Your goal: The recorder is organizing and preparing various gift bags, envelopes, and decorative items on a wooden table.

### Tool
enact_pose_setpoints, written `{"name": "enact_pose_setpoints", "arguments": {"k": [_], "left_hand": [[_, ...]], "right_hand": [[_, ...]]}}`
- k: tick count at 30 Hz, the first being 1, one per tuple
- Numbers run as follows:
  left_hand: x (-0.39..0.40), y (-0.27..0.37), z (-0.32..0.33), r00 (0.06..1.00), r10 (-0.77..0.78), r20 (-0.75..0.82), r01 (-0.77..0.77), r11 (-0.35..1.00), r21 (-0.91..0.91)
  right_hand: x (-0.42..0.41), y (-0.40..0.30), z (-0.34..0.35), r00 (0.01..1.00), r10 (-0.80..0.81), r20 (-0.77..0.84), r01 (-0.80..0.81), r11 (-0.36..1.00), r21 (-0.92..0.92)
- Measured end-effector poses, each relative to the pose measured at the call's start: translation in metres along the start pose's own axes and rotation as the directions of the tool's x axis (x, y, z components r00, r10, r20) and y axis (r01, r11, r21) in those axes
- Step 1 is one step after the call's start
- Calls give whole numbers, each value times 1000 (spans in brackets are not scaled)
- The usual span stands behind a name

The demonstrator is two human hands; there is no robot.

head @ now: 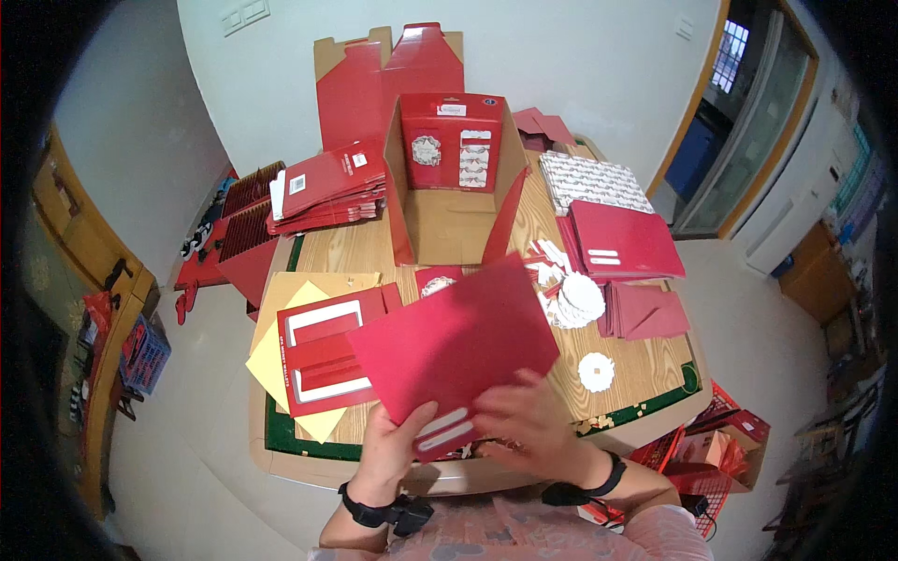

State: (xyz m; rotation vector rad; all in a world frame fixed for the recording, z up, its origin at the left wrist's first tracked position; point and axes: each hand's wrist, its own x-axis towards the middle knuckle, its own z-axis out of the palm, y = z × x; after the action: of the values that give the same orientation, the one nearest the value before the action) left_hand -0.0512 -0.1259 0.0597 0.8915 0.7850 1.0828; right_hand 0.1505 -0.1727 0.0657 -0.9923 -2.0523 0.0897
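My left hand (394,438) grips the lower left corner of a red card sheet (459,340), thumb on top. The sheet is tilted above the wooden table. Two white strips (443,429) lie side by side near its lower edge. My right hand (530,421), blurred, is over that edge beside the strips; whether its fingers pinch anything cannot be seen. Left of the sheet, a flat red printed wallet pack (330,379) with two white-framed windows rests on yellow paper (263,361). A scalloped white paper disc (595,372) lies to the right.
An open red carton (449,224) stands at the back centre. Stacked red packs (330,189) are on its left. To its right are patterned sheets (593,182), red cards (624,238), red envelopes (645,311) and piled white discs (579,301). A red basket (722,400) stands below the table's right edge.
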Motion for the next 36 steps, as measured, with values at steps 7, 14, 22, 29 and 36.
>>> {"name": "enact_pose_setpoints", "arguments": {"k": [7, 14, 22, 29, 36], "left_hand": [[-14, -5, -43, 980, -107, 166, 84, 986, 143], [-3, -8, -34, 982, -40, 184, -2, 976, 220], [-3, -9, -19, 961, 164, 223, -263, 789, 555], [-3, -11, -15, 927, 50, 371, -183, 925, 333], [-14, -4, -14, 882, -144, 448, 43, 973, 228]], "right_hand": [[-28, 34, -36, 668, 742, 64, -510, 394, 765], [-54, 39, -43, 529, 777, 342, -496, -44, 867], [-45, 33, -33, 588, 803, 100, -514, 276, 812], [-21, 23, -17, 646, 758, 89, -563, 396, 725], [-18, 28, -8, 635, 764, 111, -572, 368, 733]]}}
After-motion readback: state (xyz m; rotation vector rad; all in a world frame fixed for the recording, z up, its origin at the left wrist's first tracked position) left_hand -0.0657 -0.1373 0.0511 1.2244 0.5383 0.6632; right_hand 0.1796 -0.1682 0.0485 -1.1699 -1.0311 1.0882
